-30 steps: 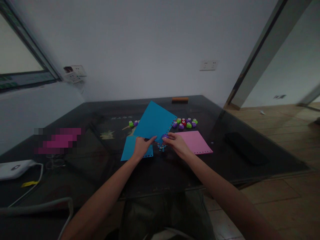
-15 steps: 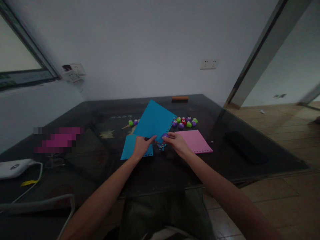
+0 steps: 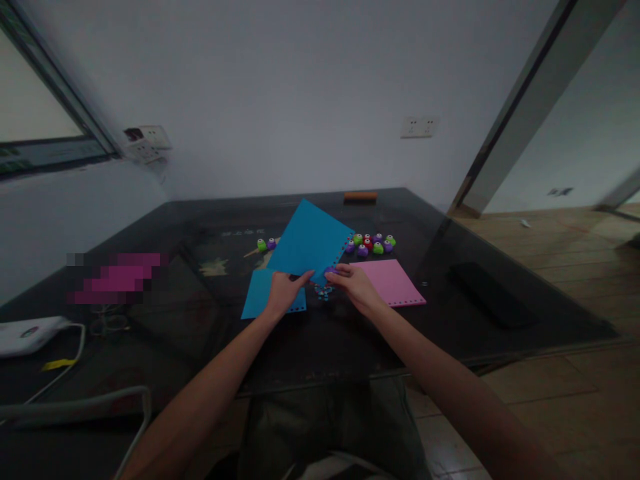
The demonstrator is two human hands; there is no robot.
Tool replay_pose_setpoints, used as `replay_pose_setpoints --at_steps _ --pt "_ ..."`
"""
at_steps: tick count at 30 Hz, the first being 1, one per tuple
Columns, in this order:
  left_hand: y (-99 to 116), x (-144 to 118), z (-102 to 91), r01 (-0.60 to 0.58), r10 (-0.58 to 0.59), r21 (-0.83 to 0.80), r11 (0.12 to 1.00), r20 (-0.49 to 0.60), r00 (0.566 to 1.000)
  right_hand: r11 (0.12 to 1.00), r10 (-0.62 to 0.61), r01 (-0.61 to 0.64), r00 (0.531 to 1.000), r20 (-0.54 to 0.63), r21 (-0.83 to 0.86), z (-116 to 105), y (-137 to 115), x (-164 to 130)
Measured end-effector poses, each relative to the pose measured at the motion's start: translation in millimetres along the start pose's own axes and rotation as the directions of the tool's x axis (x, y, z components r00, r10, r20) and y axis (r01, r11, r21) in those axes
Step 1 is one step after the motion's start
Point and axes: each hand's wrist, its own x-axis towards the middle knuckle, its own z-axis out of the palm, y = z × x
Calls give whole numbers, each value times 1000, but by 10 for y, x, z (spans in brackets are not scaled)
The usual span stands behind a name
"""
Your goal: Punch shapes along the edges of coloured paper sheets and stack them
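A blue sheet of paper (image 3: 310, 237) with a row of holes along its right edge is held up, tilted, above the table. My left hand (image 3: 286, 291) pinches its lower edge between thumb and fingers. In my right hand (image 3: 356, 283) is a small purple hole punch (image 3: 331, 271), closed round by the fingertips at the sheet's lower right corner. Underneath lie small blue and white paper bits (image 3: 323, 293). Another blue sheet (image 3: 257, 293), also holed along one edge, rests partly under my left hand. Pink paper (image 3: 393, 283) with holes along its near edge lies right of my right hand.
Several green, red and purple eyed punches (image 3: 367, 245) stand behind the pink paper, with a green one (image 3: 261, 245) and a purple one farther left. A dark flat object (image 3: 490, 293) lies at right. A white power strip (image 3: 30, 335) with a cable sits at left.
Almost nothing differs. Both hands keep their hold on the blue sheet and the hole punch, and the view has shifted very slightly.
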Motion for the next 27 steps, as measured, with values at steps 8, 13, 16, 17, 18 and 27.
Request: replay_pose_setpoints --at_steps 8,13,16,17,18,27 --pt "9 -8 -6 13 -13 15 1000 -11 1000 1000 11 -11 1000 -24 1 -3 1 4" --pt "19 -8 0 -27 28 13 1000 -12 1000 1000 -12 12 1000 -13 -13 6 -17 -5" --pt "34 -14 -1 -12 13 33 999 -23 1000 999 -30 30 999 16 -45 6 -31 -12" --pt "41 -18 -4 -4 4 38 999 -23 1000 998 -33 34 999 23 -49 5 -36 -15" --pt "48 -21 -7 1 0 38 999 -22 1000 998 -35 37 999 30 -51 4 -39 -17" --pt "85 -31 -12 -31 32 20 999 -31 999 998 -31 32 999 12 -50 4 -36 -20"
